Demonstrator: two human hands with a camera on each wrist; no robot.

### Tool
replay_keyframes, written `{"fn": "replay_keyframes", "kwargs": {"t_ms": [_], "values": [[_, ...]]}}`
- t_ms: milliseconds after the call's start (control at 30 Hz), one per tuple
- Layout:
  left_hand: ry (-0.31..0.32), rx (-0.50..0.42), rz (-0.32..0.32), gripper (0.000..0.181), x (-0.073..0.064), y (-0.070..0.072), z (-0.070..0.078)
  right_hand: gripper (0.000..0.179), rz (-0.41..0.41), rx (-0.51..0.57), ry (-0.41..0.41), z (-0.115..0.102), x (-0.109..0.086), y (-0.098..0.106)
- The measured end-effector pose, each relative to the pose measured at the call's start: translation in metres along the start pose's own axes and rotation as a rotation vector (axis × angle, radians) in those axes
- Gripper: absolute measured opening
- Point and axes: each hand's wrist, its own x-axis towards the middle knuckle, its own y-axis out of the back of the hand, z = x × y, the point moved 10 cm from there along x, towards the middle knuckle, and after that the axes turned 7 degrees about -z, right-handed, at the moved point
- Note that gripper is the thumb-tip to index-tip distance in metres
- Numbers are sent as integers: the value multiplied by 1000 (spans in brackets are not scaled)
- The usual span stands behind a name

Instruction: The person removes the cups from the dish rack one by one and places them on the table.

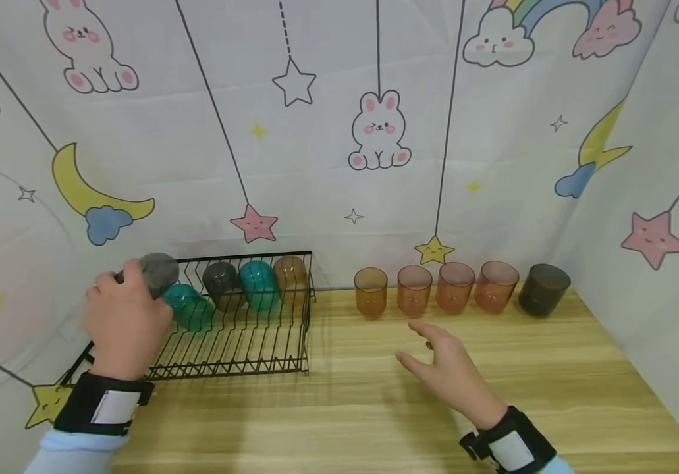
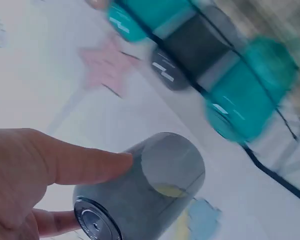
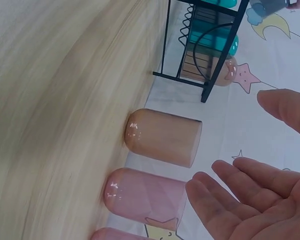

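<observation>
My left hand (image 1: pixel 124 322) grips a clear grey cup (image 1: pixel 160 271) above the left end of a black wire dish rack (image 1: pixel 244 372). In the left wrist view the thumb lies along the side of this grey cup (image 2: pixel 160 185), with its round base toward the palm. Inside the rack, upside down, sit a teal cup (image 1: pixel 188 308), a dark grey cup (image 1: pixel 222 283), another teal cup (image 1: pixel 260 284) and an amber cup (image 1: pixel 290 273). Over the table my right hand (image 1: pixel 458 375) holds nothing, thumb and fingers spread, in front of an amber cup (image 1: pixel 371 293) and a pink cup (image 1: pixel 414 293).
The row on the wooden table (image 1: pixel 375 421) goes on rightward with two more pink cups (image 1: pixel 455 289) and a dark grey cup (image 1: pixel 544 291), all upright. A white cloth backdrop (image 1: pixel 327 178) with cartoon prints stands right behind the rack and the row.
</observation>
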Motion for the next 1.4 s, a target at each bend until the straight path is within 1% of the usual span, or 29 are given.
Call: {"fn": "replay_keyframes", "kwargs": {"t_ms": [33, 67, 133, 267, 400, 500, 700, 767, 833, 933, 1000, 1067, 1167, 1300, 1400], "values": [[-32, -23, 33, 46, -3, 4, 10, 69, -3, 12, -2, 0, 0, 0], [-53, -48, 45, 48, -6, 6, 20, 69, -6, 27, -2, -1, 1, 0], [-84, -95, 49, 53, -11, 7, 37, 67, -8, 53, -3, -1, 1, 0], [-124, -188, 5, 63, -20, 0, 69, 61, -8, 81, -10, -1, 2, -1], [-180, -276, -21, 65, -32, -8, 98, 59, -16, 102, -19, 0, 1, -2], [-208, -321, -42, 66, -42, -16, 118, 58, -19, 117, -22, -1, 2, -4], [-230, -401, -113, 71, -63, -36, 151, 64, -26, 143, -17, -3, 3, -3], [-238, -434, -135, 72, -70, -44, 160, 63, -31, 156, -21, -3, 3, -4], [-243, -468, -157, 72, -77, -51, 169, 60, -33, 175, -27, -3, 3, -4], [-239, -519, -176, 71, -85, -60, 179, 53, -37, 214, -32, -3, 3, -5], [-235, -556, -187, 70, -89, -65, 184, 52, -39, 243, -36, -2, 3, -5], [-230, -594, -197, 68, -92, -70, 189, 53, -45, 279, -44, -1, 3, -6], [-220, -651, -229, 67, -97, -78, 195, 52, -60, 342, -52, -1, 4, -7], [-204, -713, -265, 67, -103, -87, 200, 41, -79, 400, -43, -4, 5, -10], [-201, -743, -270, 68, -107, -89, 205, 36, -111, 463, -28, -8, 7, -14]]}}
